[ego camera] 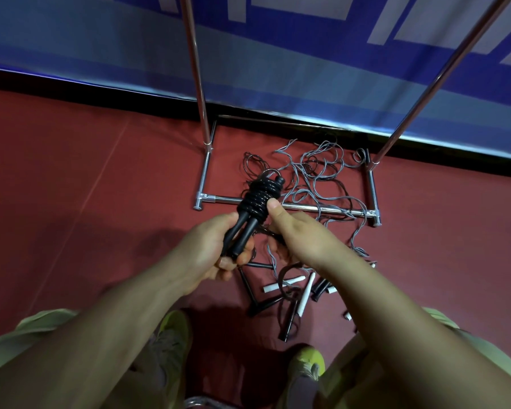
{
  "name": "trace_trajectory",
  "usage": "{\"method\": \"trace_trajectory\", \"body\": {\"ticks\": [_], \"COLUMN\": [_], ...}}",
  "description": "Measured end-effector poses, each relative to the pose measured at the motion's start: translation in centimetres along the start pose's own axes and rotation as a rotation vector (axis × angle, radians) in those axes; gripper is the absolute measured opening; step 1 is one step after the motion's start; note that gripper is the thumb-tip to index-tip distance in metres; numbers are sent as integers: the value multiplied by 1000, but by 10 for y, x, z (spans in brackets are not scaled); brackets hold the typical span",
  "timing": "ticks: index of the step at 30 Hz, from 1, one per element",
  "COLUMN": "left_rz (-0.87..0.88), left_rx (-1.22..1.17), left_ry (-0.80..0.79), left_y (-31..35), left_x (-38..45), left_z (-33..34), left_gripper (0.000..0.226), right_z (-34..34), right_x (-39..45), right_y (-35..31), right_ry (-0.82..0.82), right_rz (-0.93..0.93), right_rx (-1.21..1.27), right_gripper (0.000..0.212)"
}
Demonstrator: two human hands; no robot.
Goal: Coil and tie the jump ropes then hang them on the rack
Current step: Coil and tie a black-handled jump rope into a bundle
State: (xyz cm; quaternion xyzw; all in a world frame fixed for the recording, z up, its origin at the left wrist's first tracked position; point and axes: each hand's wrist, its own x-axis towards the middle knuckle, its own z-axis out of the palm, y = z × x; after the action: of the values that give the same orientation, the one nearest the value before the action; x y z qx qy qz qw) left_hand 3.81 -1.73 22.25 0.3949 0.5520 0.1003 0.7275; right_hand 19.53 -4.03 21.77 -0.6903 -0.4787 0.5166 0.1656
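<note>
My left hand (211,252) grips the two black handles of a black jump rope (257,200), its cord wound in tight coils round the upper part of the handles. My right hand (298,234) sits just right of the coil, thumb pressing its side; the fingers are curled under and I cannot see what they hold. Below the hands, loose grey jump ropes (322,175) and black ropes lie tangled on the red floor, with white handles (306,293) and black handles (263,304) scattered near my feet.
The chrome rack (322,208) stands ahead: a rectangular base frame on the floor and two uprights (199,93) rising out of view. A blue banner wall runs behind it. My yellow-green shoes (171,338) stand at the bottom.
</note>
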Motion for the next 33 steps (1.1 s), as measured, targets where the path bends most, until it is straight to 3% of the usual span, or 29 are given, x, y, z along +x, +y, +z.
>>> {"method": "trace_trajectory", "body": {"ticks": [4,7,11,14,20,29,33], "left_rz": [77,150,187,205,232,333,290], "left_rx": [95,199,376,401,167,265,275], "left_ry": [99,204,225,231,149,209,95], "left_y": [-1,-4,-10,-11,-6,-5,-6], "left_x": [2,9,14,15,12,13,12], "left_z": [0,-7,-14,-13,-13,-18,-19], "left_gripper": [49,47,52,47,14,32,27], "right_z": [4,6,6,5,0,2,2], "right_x": [1,0,2,0,-1,5,5], "right_y": [2,1,-1,-1,-2,4,4], "right_ry": [23,-69,-194,-197,-101,-81,-45], "right_rz": [-31,11,118,125,35,-65,-165], "right_rx": [109,344,534,509,504,620,619], "right_gripper": [71,69,73,64,44,16,4]}}
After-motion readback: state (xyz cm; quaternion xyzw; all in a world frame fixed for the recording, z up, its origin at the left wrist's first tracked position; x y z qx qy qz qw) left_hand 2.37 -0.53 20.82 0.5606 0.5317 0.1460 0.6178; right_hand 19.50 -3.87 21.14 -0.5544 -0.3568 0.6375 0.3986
